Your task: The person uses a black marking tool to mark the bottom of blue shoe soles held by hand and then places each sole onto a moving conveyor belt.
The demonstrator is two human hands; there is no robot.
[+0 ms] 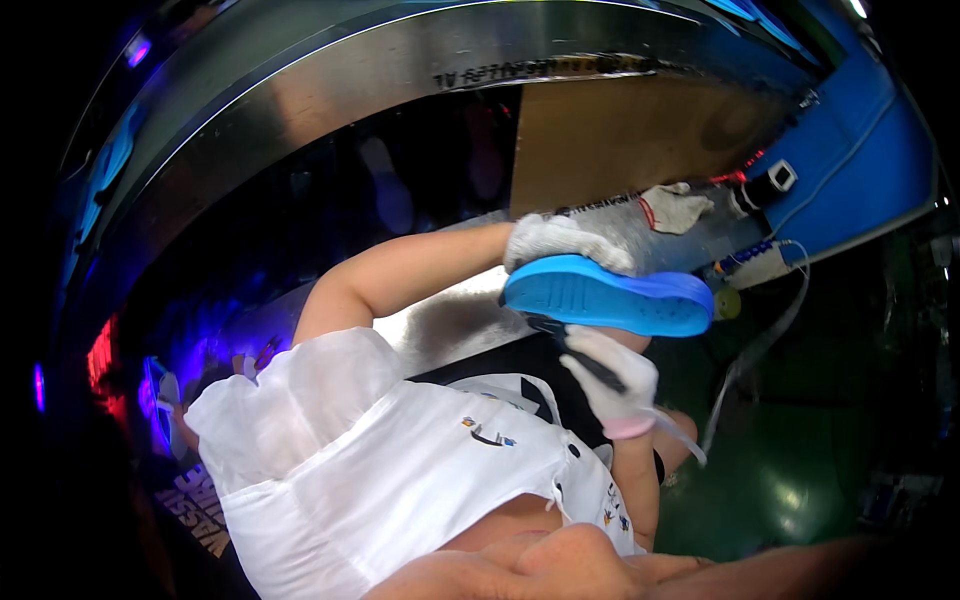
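Dim surroundings, violet glow at left, glare on green floor (pixel 780 450), curved edges.

The sole (pixel 610 297) is sitting between left hand (pixel 562 244) and right hand (pixel 618 380); behind it, a glove (pixel 680 209) is lying.

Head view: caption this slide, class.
Gloved left hand holds a blue shoe sole; gloved right hand holds a dark tool.

A glossy green floor (pixel 790 500) lies below a blue panel (pixel 850 170), while red light (pixel 103 360) glows at left.
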